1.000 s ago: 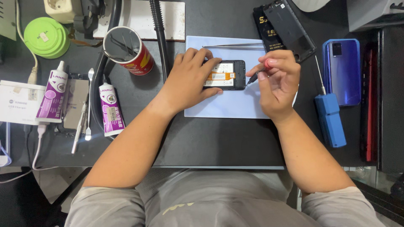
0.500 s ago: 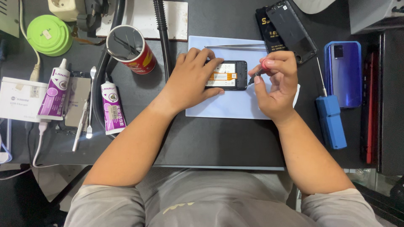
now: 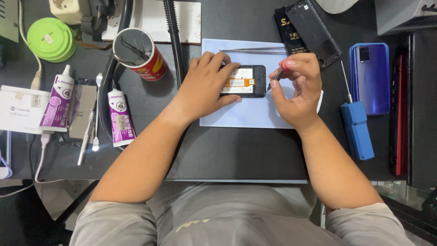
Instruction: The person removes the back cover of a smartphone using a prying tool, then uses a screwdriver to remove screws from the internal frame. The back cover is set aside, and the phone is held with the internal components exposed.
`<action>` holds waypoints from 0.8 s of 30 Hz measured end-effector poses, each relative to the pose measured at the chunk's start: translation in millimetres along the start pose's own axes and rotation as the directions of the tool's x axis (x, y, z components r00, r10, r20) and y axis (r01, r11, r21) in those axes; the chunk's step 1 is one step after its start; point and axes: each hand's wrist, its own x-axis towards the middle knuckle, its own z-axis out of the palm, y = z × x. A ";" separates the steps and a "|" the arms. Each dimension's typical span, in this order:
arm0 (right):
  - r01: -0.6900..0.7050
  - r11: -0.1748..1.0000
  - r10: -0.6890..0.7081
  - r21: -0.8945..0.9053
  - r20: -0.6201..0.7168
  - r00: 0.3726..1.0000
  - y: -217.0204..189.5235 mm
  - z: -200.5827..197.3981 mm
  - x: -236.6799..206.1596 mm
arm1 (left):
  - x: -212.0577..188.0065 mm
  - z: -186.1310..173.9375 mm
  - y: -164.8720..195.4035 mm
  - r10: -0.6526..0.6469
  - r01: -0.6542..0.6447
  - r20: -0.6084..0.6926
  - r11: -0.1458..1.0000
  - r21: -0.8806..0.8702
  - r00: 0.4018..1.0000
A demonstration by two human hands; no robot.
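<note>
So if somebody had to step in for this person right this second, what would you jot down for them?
Left hand: flat on the opened phone, pinning it to the pale blue mat.
Right hand: pinching a small red-capped screwdriver, tip at the phone's right edge.
Nearby: tweezers at the mat's top edge, a removed back cover upper right, a blue tool to the right, two glue tubes to the left.
Done: back is off, insides exposed.
Left: the work at the right edge is in hand; the cover is not refitted.
</note>
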 end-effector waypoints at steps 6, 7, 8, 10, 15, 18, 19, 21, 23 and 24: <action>-0.047 0.999 0.047 -0.002 0.002 0.999 7.9 -5.9 0.6 | -0.3 -1.0 0.9 0.007 -0.007 -0.007 1.000 -0.007 1.000; -0.068 0.998 0.068 0.012 -0.003 0.998 9.0 -6.4 -1.1 | -0.7 -2.0 0.8 0.005 -0.005 0.000 1.000 -0.010 1.000; -0.088 0.996 0.088 0.027 -0.008 0.996 10.5 -8.4 -3.1 | 0.2 -2.3 1.5 0.004 -0.004 0.006 1.000 -0.012 1.000; -0.124 0.990 0.126 0.071 -0.032 0.991 14.0 -9.9 -7.3 | 0.7 -4.2 2.5 0.017 -0.017 0.002 1.000 -0.014 1.000; -0.146 0.979 0.164 0.146 -0.125 0.978 24.8 -12.7 -13.2 | 1.5 -7.5 8.3 0.122 -0.124 -0.073 0.992 -0.030 0.990; -0.119 0.982 0.149 0.145 -0.221 0.964 30.2 -16.7 -13.4 | 4.6 3.0 23.9 0.168 -0.171 -0.098 0.985 -0.024 0.981; -0.109 0.983 0.144 0.148 -0.252 0.957 31.3 -17.5 -12.7 | 5.0 7.8 29.9 0.178 -0.178 -0.098 0.984 0.007 0.979; -0.104 0.980 0.151 0.169 -0.295 0.943 33.1 -19.9 -11.9 | 8.2 20.9 43.6 0.203 -0.197 -0.097 0.978 0.069 0.974; -0.107 0.975 0.168 0.196 -0.322 0.932 33.9 -20.0 -11.1 | 7.7 30.6 51.8 0.197 -0.180 -0.078 0.966 0.184 0.977; -0.108 0.973 0.172 0.203 -0.329 0.929 34.2 -20.3 -10.7 | 8.5 35.1 54.6 0.193 -0.171 -0.070 0.955 0.242 0.979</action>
